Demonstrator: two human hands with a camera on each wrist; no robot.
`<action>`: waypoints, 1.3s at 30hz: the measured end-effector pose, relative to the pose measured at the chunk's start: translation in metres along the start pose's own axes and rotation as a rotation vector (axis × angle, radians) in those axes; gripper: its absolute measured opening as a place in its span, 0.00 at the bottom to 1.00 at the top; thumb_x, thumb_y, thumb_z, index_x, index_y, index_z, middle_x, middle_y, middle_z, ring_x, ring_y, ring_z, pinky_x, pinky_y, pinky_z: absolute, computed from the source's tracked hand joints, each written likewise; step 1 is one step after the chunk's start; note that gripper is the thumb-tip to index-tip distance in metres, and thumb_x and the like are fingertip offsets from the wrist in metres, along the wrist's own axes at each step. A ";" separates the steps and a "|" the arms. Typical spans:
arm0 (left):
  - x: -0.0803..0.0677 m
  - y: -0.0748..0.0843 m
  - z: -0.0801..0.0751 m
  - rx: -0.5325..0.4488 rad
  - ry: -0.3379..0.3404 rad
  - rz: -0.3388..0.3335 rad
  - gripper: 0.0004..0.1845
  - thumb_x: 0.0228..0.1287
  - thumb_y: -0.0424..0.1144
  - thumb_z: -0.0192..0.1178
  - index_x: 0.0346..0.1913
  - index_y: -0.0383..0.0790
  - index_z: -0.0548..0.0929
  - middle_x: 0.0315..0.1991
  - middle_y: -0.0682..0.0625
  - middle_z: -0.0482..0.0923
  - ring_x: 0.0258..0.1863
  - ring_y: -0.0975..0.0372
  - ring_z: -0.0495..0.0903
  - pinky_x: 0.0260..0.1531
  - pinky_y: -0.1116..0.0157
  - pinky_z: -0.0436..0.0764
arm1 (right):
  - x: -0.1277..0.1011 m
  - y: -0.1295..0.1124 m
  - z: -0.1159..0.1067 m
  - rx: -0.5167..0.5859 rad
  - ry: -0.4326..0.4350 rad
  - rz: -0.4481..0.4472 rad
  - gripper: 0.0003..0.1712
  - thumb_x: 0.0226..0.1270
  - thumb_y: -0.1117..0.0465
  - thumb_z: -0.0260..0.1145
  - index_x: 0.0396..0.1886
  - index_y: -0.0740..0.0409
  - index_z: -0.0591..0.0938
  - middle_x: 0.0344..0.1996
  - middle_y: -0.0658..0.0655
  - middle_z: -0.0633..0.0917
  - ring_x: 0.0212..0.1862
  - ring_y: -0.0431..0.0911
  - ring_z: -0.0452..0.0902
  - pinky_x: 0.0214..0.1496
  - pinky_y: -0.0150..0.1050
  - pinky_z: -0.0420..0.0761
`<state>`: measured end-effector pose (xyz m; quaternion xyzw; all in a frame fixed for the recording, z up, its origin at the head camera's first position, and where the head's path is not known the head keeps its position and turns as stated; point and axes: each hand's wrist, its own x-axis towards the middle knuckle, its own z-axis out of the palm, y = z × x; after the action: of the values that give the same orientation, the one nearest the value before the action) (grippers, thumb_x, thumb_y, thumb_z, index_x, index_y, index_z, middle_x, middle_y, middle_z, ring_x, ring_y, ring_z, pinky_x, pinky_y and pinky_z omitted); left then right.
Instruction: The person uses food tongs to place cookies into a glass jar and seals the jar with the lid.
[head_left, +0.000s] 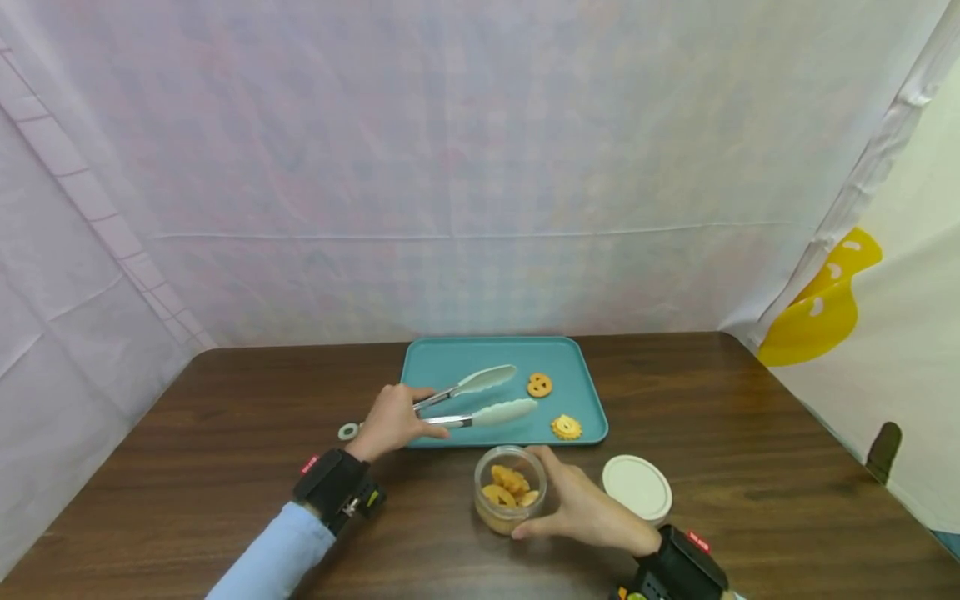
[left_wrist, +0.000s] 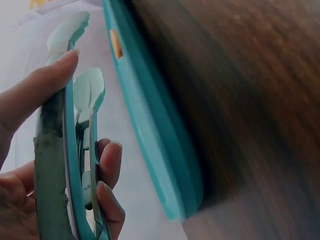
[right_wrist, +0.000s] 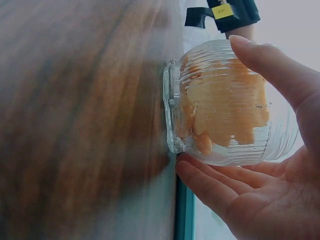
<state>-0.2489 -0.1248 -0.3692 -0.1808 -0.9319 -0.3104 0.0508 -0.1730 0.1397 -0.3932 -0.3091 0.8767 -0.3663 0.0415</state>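
My left hand [head_left: 392, 422] grips a pair of tongs [head_left: 480, 398] with pale green tips, their arms spread over the teal tray [head_left: 450, 360]. In the left wrist view the fingers [left_wrist: 107, 175] and thumb curl round the tongs' handles [left_wrist: 65, 150]. Two yellow cookies lie on the tray, one [head_left: 539, 385] near the upper tong tip and one [head_left: 566, 427] at the front edge. My right hand [head_left: 585, 508] cups a small ribbed glass jar [head_left: 509, 488] holding several cookies, standing on the table just in front of the tray; the right wrist view shows the jar [right_wrist: 225, 105] between thumb and fingers.
A round white lid [head_left: 637, 487] lies on the brown wooden table [head_left: 750, 417] right of the jar. A small grey ring [head_left: 348, 431] sits left of my left hand. Pale cloth walls close off the back and sides.
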 end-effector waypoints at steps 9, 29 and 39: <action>0.014 0.003 0.014 0.069 0.041 -0.015 0.36 0.30 0.46 0.75 0.48 0.31 0.79 0.41 0.39 0.80 0.34 0.52 0.79 0.35 0.60 0.77 | 0.000 0.001 0.000 0.001 -0.001 -0.006 0.46 0.42 0.38 0.69 0.58 0.51 0.61 0.51 0.50 0.75 0.52 0.44 0.72 0.51 0.42 0.72; 0.027 0.010 0.026 0.091 0.007 -0.035 0.39 0.30 0.47 0.75 0.50 0.31 0.77 0.22 0.40 0.80 0.12 0.65 0.62 0.19 0.70 0.65 | 0.001 0.003 -0.001 0.023 -0.013 0.004 0.45 0.42 0.39 0.69 0.57 0.51 0.62 0.49 0.45 0.75 0.50 0.41 0.71 0.50 0.41 0.72; 0.036 0.012 0.029 0.102 0.017 -0.084 0.39 0.27 0.47 0.76 0.49 0.30 0.78 0.39 0.38 0.81 0.20 0.62 0.70 0.22 0.69 0.71 | 0.001 0.003 -0.001 0.038 -0.032 0.027 0.45 0.43 0.39 0.69 0.58 0.50 0.61 0.50 0.47 0.74 0.51 0.42 0.71 0.51 0.42 0.72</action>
<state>-0.2777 -0.0876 -0.3786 -0.1359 -0.9528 -0.2659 0.0547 -0.1760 0.1412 -0.3946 -0.3023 0.8729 -0.3772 0.0664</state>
